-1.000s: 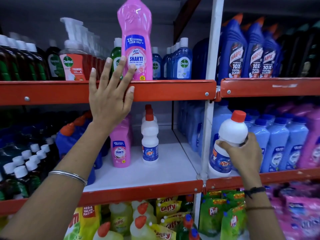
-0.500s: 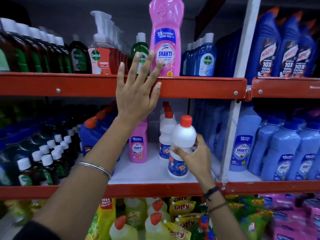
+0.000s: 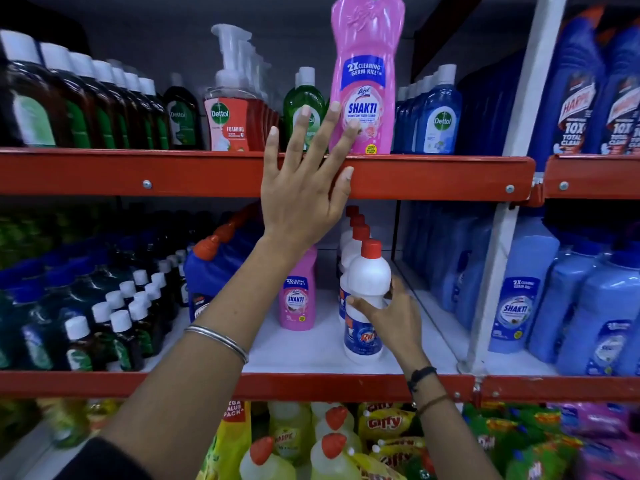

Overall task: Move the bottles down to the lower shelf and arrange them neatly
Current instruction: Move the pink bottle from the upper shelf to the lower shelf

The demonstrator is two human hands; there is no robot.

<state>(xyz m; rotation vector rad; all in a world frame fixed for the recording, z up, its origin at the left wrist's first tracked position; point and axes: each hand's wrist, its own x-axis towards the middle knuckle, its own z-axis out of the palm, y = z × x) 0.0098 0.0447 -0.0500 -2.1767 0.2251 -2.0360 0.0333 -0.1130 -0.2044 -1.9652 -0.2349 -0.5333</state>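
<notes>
Red shelves [image 3: 415, 174] hold cleaners; left hand [image 3: 301, 195] spread against pink bottle [image 3: 367, 81], right hand [image 3: 398, 317] gripping white bottle [image 3: 367, 275] below.

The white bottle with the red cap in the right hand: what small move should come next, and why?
Probably lower the white bottle until its base rests on the white shelf, then let go. The right hand holds it at the front of a row of red-capped bottles, roughly in line with them. The left hand is open at the pink Shakti bottle above.
</notes>
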